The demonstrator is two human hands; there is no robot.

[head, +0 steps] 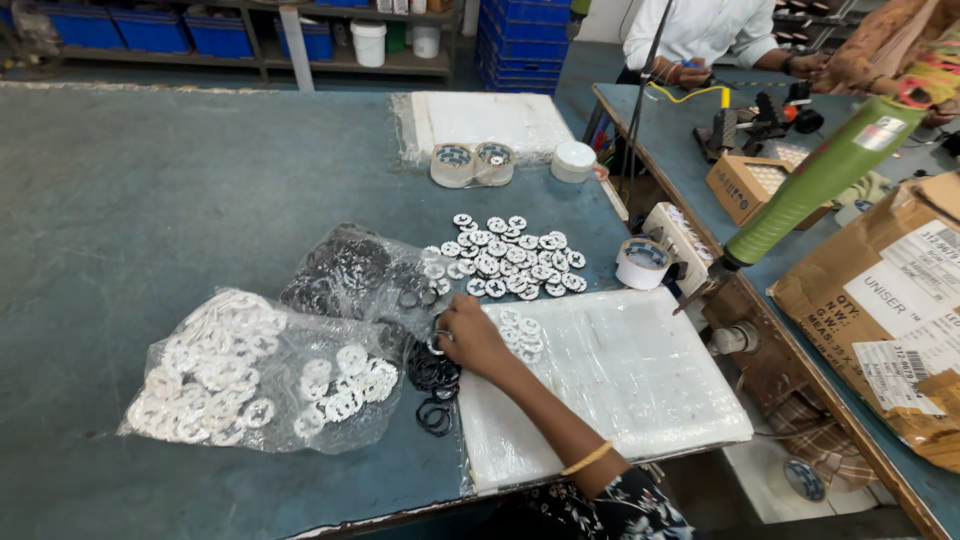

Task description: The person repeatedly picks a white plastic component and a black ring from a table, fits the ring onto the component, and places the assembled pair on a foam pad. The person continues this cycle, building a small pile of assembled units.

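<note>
Small ring (437,343) at the white pad's (640,380) left edge, pinched in one hand (470,335), can't tell if left or right, black rings (432,385) just beside, bag of white discs (240,370) to the left, loose discs (515,260) further back on table (120,200), tape roll (641,263) nr pad.

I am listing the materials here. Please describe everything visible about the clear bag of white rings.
The bag is thin clear plastic, crumpled and glossy, lying flat on the blue-grey table at the near left. It holds many flat white rings with notched inner edges, heaped mostly at its left end. Its right edge meets loose black rings. No hand touches it.
</note>
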